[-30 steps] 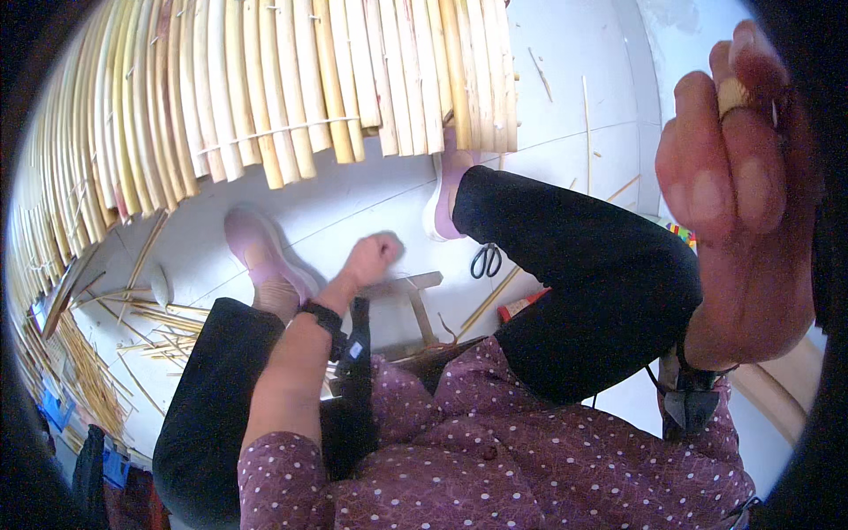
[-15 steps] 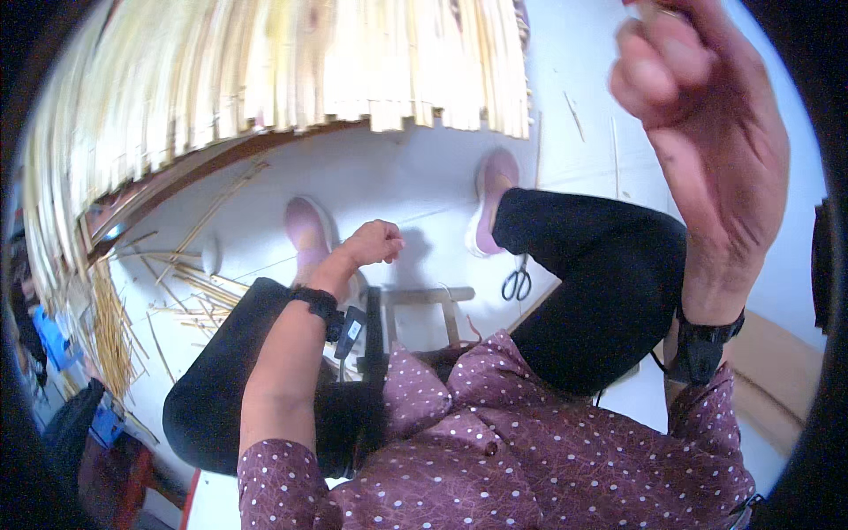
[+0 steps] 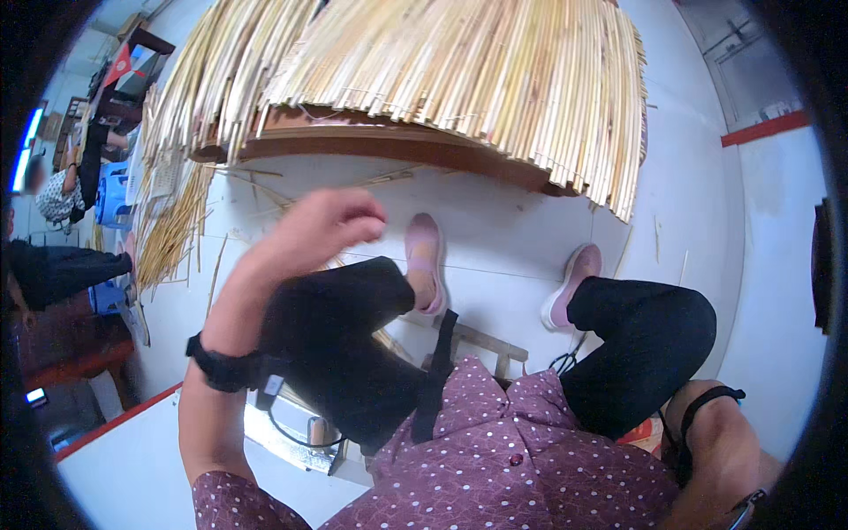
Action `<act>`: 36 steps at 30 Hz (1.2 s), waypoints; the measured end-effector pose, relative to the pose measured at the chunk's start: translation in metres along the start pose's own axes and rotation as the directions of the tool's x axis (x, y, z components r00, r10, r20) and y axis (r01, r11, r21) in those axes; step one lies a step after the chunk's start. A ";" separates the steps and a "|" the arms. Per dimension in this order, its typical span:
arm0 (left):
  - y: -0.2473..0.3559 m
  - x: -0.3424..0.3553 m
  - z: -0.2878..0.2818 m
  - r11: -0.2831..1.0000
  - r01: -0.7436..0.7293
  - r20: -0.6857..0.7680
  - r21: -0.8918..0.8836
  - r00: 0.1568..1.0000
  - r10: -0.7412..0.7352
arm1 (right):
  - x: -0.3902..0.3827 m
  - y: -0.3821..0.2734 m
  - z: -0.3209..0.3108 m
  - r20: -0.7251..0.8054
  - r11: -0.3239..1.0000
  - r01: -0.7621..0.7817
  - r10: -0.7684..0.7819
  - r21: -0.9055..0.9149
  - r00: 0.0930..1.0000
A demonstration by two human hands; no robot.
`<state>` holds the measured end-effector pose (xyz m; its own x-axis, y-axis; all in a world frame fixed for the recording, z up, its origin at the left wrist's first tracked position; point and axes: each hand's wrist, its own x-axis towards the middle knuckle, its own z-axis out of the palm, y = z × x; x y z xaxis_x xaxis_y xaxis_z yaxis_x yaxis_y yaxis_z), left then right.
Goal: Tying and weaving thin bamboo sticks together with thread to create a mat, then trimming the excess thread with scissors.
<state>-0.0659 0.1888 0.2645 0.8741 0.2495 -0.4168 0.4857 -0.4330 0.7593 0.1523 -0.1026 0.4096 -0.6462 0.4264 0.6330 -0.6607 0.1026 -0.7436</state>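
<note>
My left hand (image 3: 322, 225), blurred by motion, is raised above my left thigh, short of the near edge of the stalk mat. Its thumb stands apart from the loosely curled fingers, and nothing shows between them. My right forearm (image 3: 729, 446) reaches down beside my right thigh at the lower right. Its fingers are hidden, so what that hand touches cannot be seen. Ahead, the mat of pale straw-coloured stalks (image 3: 477, 75), set side by side, covers a brown wooden support (image 3: 380, 146) with a curved edge.
Loose stalks (image 3: 172, 234) lie heaped on the floor at left. Black-handled scissors (image 3: 563, 362) are by my right knee, next to a small wooden frame (image 3: 490, 344). Blue plastic stools (image 3: 110, 194) and other people (image 3: 66, 190) are at far left.
My view has shifted, showing more of the room at left. My left hand has risen and moved left. My right hand has dropped from the upper right to beside my thigh.
</note>
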 end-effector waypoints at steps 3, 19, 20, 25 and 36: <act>-0.024 -0.024 -0.028 0.918 0.021 -0.253 -0.395 0.959 -0.131 | 0.017 0.013 -0.007 0.017 1.000 -0.001 0.001 -0.014 1.000; -0.376 0.053 0.093 0.888 0.350 -0.557 -0.297 0.692 -0.459 | 0.052 0.067 -0.090 -0.045 0.991 0.020 -0.014 0.136 0.999; -0.370 0.065 0.091 0.910 0.392 -0.597 -0.134 0.701 -0.389 | 0.051 0.069 -0.095 -0.068 0.990 0.017 -0.007 0.142 0.998; -0.389 0.095 0.077 0.893 0.440 -0.565 0.099 0.763 -0.313 | 0.046 0.077 -0.126 -0.132 0.981 0.036 -0.011 0.191 0.991; -0.375 0.098 0.119 0.861 0.507 -0.494 0.037 0.758 -0.425 | 0.030 0.089 -0.156 -0.208 0.970 0.099 -0.052 0.223 0.977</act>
<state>-0.1609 0.2722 -0.1208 0.4518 0.8013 -0.3922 0.8618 -0.2783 0.4241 0.1335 0.0597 0.3293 -0.5176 0.5980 0.6120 -0.7899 -0.0589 -0.6104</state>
